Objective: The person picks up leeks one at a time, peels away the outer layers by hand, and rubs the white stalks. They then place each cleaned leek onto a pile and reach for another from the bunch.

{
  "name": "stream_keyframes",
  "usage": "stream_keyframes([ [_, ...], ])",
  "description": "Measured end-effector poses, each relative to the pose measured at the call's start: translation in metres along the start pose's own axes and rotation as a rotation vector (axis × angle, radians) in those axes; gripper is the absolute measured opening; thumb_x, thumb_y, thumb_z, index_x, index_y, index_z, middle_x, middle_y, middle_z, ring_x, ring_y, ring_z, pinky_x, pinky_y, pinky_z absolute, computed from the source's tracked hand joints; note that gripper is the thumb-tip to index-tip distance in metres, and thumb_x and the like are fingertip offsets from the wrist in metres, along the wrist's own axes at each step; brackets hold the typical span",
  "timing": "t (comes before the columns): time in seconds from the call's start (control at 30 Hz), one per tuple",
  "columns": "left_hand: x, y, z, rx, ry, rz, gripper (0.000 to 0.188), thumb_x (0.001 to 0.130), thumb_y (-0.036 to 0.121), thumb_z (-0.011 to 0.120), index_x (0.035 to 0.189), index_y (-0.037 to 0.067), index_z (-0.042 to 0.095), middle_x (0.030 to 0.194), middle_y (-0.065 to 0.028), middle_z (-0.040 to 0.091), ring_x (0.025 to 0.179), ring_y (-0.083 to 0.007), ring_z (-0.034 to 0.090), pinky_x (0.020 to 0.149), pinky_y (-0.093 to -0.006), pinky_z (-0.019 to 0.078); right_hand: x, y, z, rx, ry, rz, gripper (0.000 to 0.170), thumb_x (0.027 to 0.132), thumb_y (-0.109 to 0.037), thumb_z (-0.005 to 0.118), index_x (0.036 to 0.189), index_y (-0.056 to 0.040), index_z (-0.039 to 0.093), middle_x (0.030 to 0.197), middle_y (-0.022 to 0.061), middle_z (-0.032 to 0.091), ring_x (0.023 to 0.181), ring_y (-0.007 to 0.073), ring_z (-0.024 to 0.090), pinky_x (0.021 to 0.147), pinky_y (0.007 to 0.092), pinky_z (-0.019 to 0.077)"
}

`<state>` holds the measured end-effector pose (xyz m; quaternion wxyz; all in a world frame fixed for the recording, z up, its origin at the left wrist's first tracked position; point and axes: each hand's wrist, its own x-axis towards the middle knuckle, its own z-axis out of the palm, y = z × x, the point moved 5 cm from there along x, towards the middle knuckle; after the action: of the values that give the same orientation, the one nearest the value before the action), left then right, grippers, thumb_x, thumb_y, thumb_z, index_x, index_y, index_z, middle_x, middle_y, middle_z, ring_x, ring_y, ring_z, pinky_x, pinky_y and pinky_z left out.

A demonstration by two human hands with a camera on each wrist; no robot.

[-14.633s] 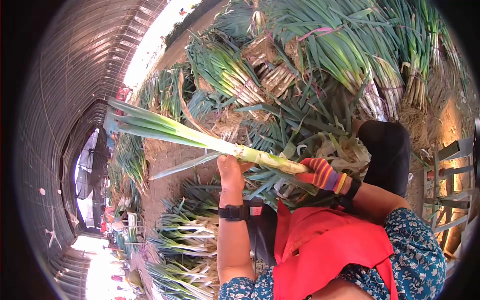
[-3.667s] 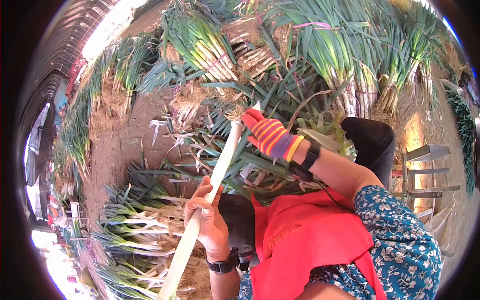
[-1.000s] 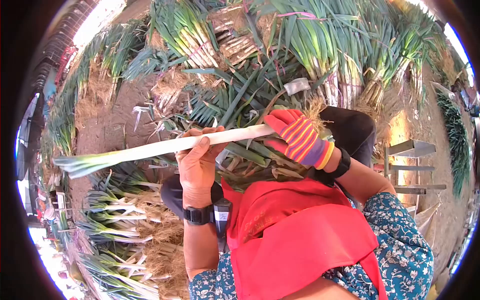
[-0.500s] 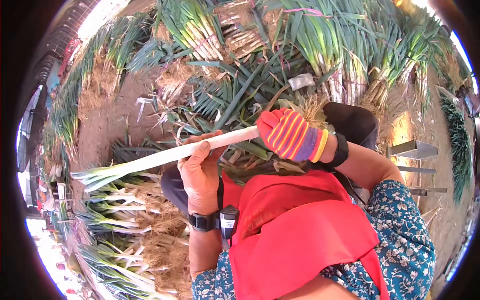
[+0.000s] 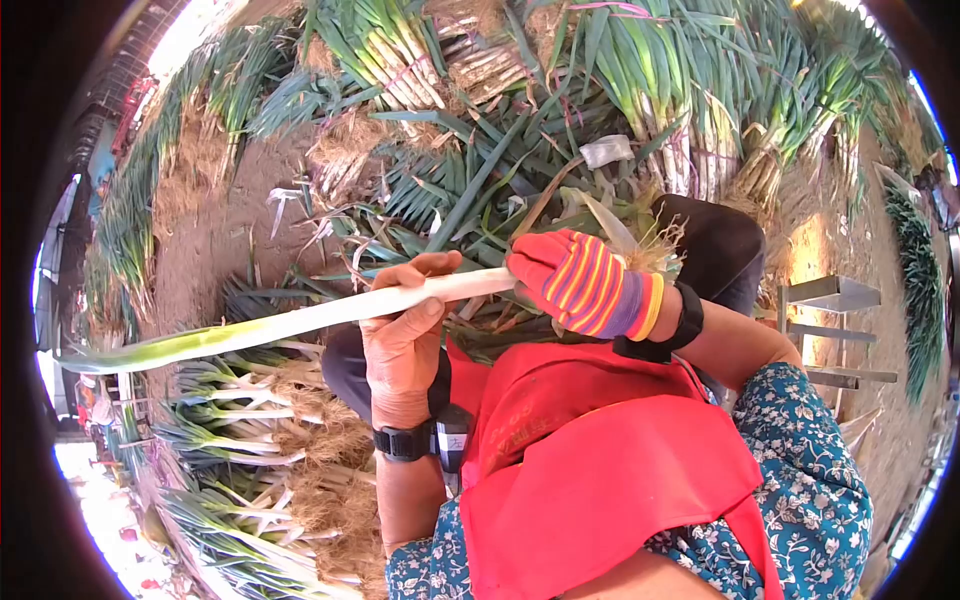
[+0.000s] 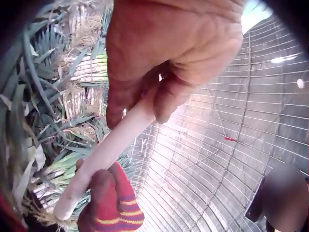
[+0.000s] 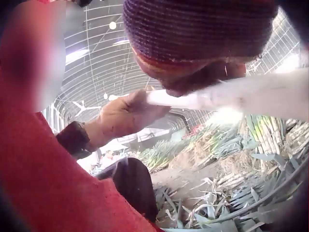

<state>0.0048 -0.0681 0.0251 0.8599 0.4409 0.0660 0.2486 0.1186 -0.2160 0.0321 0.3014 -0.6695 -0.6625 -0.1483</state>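
Note:
One long stalk with a white shaft (image 5: 330, 305) and green leaf end reaches across the head view, leaf end to the left. The bare left hand (image 5: 405, 335) grips it mid-shaft, thumb on the near side, fingers behind. Around its root end curls the right hand (image 5: 585, 285) in a striped glove; roots (image 5: 655, 255) show just beyond the glove. In the left wrist view, the left hand (image 6: 169, 53) pinches the white shaft (image 6: 116, 140), and the gloved hand (image 6: 113, 203) holds it lower down. The right wrist view shows the glove (image 7: 198, 38) over the pale shaft (image 7: 275, 94).
Trimmed-looking stalks with brown roots (image 5: 330, 430) lie in rows at the lower left. Tied bundles (image 5: 395, 65) stand along the top. Loose green leaves (image 5: 470, 190) cover the ground beyond the hands. A metal frame (image 5: 830, 295) is at the right, a white scrap (image 5: 607, 150) among the leaves.
Since half a second ago, the stalk's leaf end has swung left and its leaves look narrower. The right hand has shifted slightly down, and roots show more beside it. Both hands keep holding the stalk.

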Motion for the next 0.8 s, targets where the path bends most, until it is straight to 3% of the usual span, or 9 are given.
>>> stream_keyframes([
  [0.07, -0.002, -0.005, -0.004, 0.031, 0.163, -0.111, 0.016, 0.083, 0.009, 0.062, 0.095, 0.002, 0.054, 0.104, -0.0152, 0.06, 0.104, -0.0314, 0.059, 0.088, -0.0475, 0.0498, -0.003, 0.004, 0.006, -0.194, 0.021, -0.047, 0.027, 0.071, -0.018, 0.06, 0.092, -0.001, 0.059, 0.089, 0.0102, 0.056, 0.076, 0.0239, 0.057, 0.063, 0.0346, 0.0469],
  [0.17, -0.008, -0.02, -0.026, -0.062, 0.317, -0.12, 0.017, 0.088, 0.015, 0.057, 0.097, 0.002, 0.053, 0.101, -0.0159, 0.062, 0.103, -0.0312, 0.059, 0.088, -0.049, 0.0501, -0.006, 0.002, 0.008, -0.212, -0.033, -0.048, 0.028, 0.065, -0.01, 0.067, 0.09, -0.0007, 0.059, 0.088, 0.0097, 0.055, 0.075, 0.025, 0.057, 0.063, 0.0358, 0.046],
  [0.33, -0.008, -0.029, -0.026, -0.131, 0.343, -0.112, 0.01, 0.086, 0.006, 0.055, 0.095, 0.001, 0.053, 0.094, -0.0163, 0.063, 0.101, -0.0332, 0.06, 0.083, -0.048, 0.0538, -0.006, 0.004, 0.008, -0.254, -0.094, -0.034, 0.024, 0.065, -0.01, 0.065, 0.086, -0.0017, 0.058, 0.085, 0.0095, 0.054, 0.073, 0.0247, 0.057, 0.061, 0.0359, 0.0455],
  [0.4, -0.008, -0.03, -0.026, -0.116, 0.269, -0.084, 0.012, 0.085, 0.007, 0.057, 0.096, 0.005, 0.055, 0.099, -0.0159, 0.063, 0.106, -0.034, 0.058, 0.089, -0.05, 0.0497, -0.005, 0.006, 0.009, -0.263, -0.127, -0.036, 0.023, 0.065, -0.01, 0.065, 0.086, -0.0019, 0.057, 0.084, 0.0098, 0.055, 0.073, 0.0246, 0.057, 0.06, 0.0361, 0.0455],
  [0.5, -0.008, -0.027, -0.021, -0.07, 0.214, -0.044, 0.016, 0.081, 0.003, 0.059, 0.097, 0.005, 0.054, 0.1, -0.0163, 0.062, 0.107, -0.0352, 0.057, 0.089, -0.0491, 0.0502, -0.005, 0.008, 0.007, -0.25, -0.027, -0.066, 0.016, 0.065, -0.015, 0.061, 0.074, -0.0064, 0.05, 0.074, 0.0088, 0.05, 0.067, 0.0255, 0.055, 0.054, 0.0357, 0.0439],
  [0.57, -0.008, -0.021, -0.017, -0.073, 0.193, -0.058, 0.018, 0.08, -0.001, 0.059, 0.096, 0.003, 0.054, 0.101, -0.0171, 0.061, 0.106, -0.035, 0.057, 0.088, -0.0477, 0.0511, -0.011, 0.019, 0.017, 0.002, -0.006, 0.047, 0.018, 0.066, -0.012, 0.063, 0.074, -0.0058, 0.049, 0.075, 0.0115, 0.05, 0.067, 0.0303, 0.055, 0.055, 0.0391, 0.0447],
  [0.6, -0.008, -0.019, -0.014, -0.077, 0.167, -0.071, 0.019, 0.079, -0.004, 0.059, 0.096, 0.002, 0.053, 0.102, -0.0179, 0.061, 0.105, -0.0349, 0.058, 0.087, -0.0463, 0.052, -0.01, 0.025, 0.016, 0.191, -0.095, 0.207, 0.014, 0.07, -0.006, 0.064, 0.079, -0.0021, 0.055, 0.077, 0.0129, 0.055, 0.067, 0.0321, 0.055, 0.058, 0.0379, 0.0455],
  [0.77, -0.006, -0.016, -0.019, -0.015, 0.093, -0.143, 0.024, 0.077, -0.004, 0.061, 0.099, 0.002, 0.053, 0.105, -0.0174, 0.059, 0.107, -0.0341, 0.057, 0.088, -0.0409, 0.0517, -0.017, 0.046, 0.034, 0.34, 0.024, 0.384, 0.011, 0.072, -0.006, 0.062, 0.08, -0.0007, 0.056, 0.069, 0.0162, 0.054, 0.059, 0.0323, 0.054, 0.054, 0.038, 0.0426],
  [0.8, -0.005, -0.018, -0.019, -0.02, 0.069, -0.173, 0.026, 0.076, -0.004, 0.061, 0.099, 0.002, 0.053, 0.106, -0.0174, 0.059, 0.108, -0.0339, 0.056, 0.089, -0.0394, 0.0516, -0.021, 0.051, 0.042, 0.388, -0.001, 0.506, 0.01, 0.073, -0.007, 0.061, 0.079, -0.0004, 0.057, 0.067, 0.0163, 0.054, 0.058, 0.0323, 0.054, 0.054, 0.0374, 0.0429],
])
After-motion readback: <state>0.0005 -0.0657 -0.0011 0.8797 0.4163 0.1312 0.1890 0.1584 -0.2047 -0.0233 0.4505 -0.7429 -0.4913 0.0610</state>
